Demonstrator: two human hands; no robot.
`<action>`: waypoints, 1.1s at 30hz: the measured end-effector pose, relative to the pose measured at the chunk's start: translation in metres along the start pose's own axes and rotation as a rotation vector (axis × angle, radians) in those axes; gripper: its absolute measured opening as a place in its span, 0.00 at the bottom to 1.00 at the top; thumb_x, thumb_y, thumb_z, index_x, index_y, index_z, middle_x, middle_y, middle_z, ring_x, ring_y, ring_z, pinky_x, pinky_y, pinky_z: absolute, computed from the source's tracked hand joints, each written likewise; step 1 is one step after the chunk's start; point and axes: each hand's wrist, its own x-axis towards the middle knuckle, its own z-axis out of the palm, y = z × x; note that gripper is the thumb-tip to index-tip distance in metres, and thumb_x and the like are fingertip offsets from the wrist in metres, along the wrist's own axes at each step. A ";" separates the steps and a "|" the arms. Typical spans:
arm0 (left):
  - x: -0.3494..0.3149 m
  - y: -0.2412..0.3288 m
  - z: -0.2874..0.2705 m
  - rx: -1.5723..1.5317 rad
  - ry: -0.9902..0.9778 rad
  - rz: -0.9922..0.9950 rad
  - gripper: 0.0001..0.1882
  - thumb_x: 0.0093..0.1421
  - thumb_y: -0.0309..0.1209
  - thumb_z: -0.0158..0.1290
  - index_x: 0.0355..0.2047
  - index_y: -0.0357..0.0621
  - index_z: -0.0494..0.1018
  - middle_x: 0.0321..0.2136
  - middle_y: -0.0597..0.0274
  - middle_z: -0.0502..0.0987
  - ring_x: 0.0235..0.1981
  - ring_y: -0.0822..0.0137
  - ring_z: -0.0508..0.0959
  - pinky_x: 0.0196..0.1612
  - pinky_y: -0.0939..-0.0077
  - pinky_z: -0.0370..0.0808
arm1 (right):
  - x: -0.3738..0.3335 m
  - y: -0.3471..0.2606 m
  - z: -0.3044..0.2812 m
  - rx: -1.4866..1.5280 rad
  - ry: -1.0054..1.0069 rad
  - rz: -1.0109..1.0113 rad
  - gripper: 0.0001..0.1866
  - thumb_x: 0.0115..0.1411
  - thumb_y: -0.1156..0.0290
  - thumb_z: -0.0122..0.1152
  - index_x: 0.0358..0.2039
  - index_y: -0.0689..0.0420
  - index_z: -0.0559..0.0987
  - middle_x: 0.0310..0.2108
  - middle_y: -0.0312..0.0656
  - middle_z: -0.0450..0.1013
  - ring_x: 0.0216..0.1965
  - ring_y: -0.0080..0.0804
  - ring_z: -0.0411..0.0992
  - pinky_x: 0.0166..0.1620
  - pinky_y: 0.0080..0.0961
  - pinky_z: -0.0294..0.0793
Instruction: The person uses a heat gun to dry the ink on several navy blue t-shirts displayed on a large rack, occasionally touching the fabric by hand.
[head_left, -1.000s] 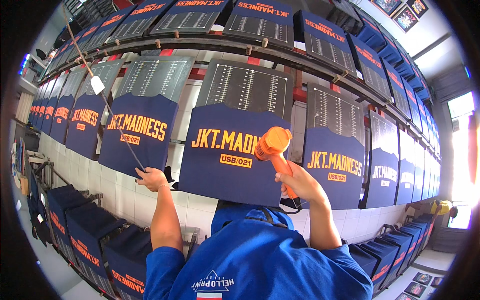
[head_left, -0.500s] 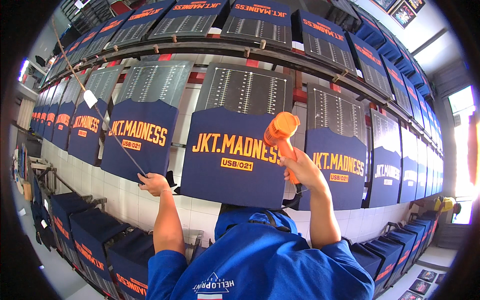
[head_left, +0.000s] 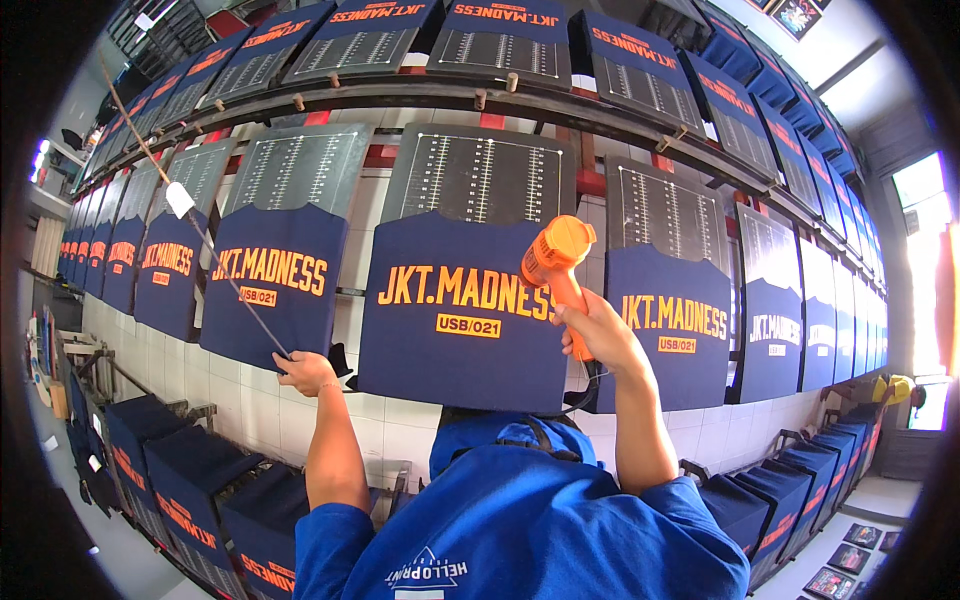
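Note:
My right hand (head_left: 606, 340) is wrapped round the handle of an orange heat gun (head_left: 562, 248), which looks like a hair dryer. Its wide head is raised over the right part of a navy shirt (head_left: 455, 370) with yellow-orange lettering, laid on a dark board (head_left: 490, 180). Lower left, my left hand (head_left: 308, 373) pinches the end of a thin dark cord (head_left: 242, 293) near the bottom edge of the neighbouring navy shirt (head_left: 310, 235). This cord slants up to a white tag-like piece (head_left: 179, 198). A cable hangs below the heat gun's handle.
More shirts on boards line both sides, including one with white lettering (head_left: 775, 340). A dark rail with wooden pegs (head_left: 512, 82) runs behind. Other covered boards (head_left: 195, 460) stand in rows at lower left and right. White tiles (head_left: 395, 430) show between the rows.
The view has shifted slightly, so the boards sit a little further left. The heat gun's head has moved slightly left and up. Both hands keep their grips.

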 end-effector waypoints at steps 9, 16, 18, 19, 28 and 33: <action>0.003 -0.005 0.005 0.002 0.023 0.023 0.27 0.70 0.45 0.36 0.68 0.62 0.60 0.63 0.43 0.60 0.47 0.39 0.79 0.49 0.45 0.77 | -0.028 0.008 0.001 -0.038 -0.053 0.069 0.16 0.64 0.65 0.58 0.45 0.64 0.70 0.32 0.39 0.73 0.25 0.23 0.73 0.30 0.23 0.78; 0.003 -0.003 0.003 0.028 0.006 0.009 0.26 0.70 0.44 0.36 0.67 0.62 0.60 0.62 0.46 0.61 0.47 0.41 0.79 0.49 0.46 0.78 | -0.043 0.008 0.007 -0.110 -0.050 0.149 0.15 0.64 0.68 0.57 0.46 0.64 0.71 0.32 0.40 0.74 0.25 0.22 0.73 0.31 0.22 0.77; 0.003 -0.003 0.003 0.028 0.007 0.012 0.26 0.70 0.44 0.36 0.67 0.62 0.60 0.62 0.46 0.61 0.47 0.41 0.80 0.49 0.46 0.78 | -0.045 0.011 0.004 -0.090 -0.047 0.142 0.15 0.64 0.66 0.58 0.45 0.64 0.71 0.31 0.39 0.73 0.25 0.23 0.74 0.30 0.23 0.77; 0.002 -0.003 0.003 0.026 0.008 0.014 0.26 0.70 0.44 0.36 0.67 0.62 0.60 0.62 0.46 0.61 0.46 0.42 0.80 0.49 0.46 0.78 | -0.046 0.012 0.002 -0.081 -0.046 0.139 0.16 0.64 0.66 0.59 0.45 0.64 0.71 0.31 0.39 0.73 0.25 0.24 0.74 0.30 0.24 0.78; 0.007 -0.006 0.008 0.028 0.014 0.013 0.26 0.70 0.43 0.38 0.67 0.61 0.60 0.62 0.47 0.60 0.46 0.43 0.80 0.48 0.46 0.78 | -0.051 0.021 -0.006 0.020 -0.003 0.097 0.14 0.64 0.68 0.58 0.45 0.63 0.71 0.30 0.38 0.72 0.25 0.22 0.73 0.29 0.22 0.76; 0.003 -0.004 0.002 0.011 -0.021 0.001 0.27 0.70 0.44 0.37 0.68 0.61 0.59 0.62 0.45 0.60 0.47 0.42 0.79 0.50 0.46 0.77 | -0.054 0.014 -0.007 -0.034 0.007 0.113 0.14 0.65 0.67 0.57 0.45 0.63 0.71 0.32 0.38 0.72 0.25 0.21 0.72 0.30 0.22 0.76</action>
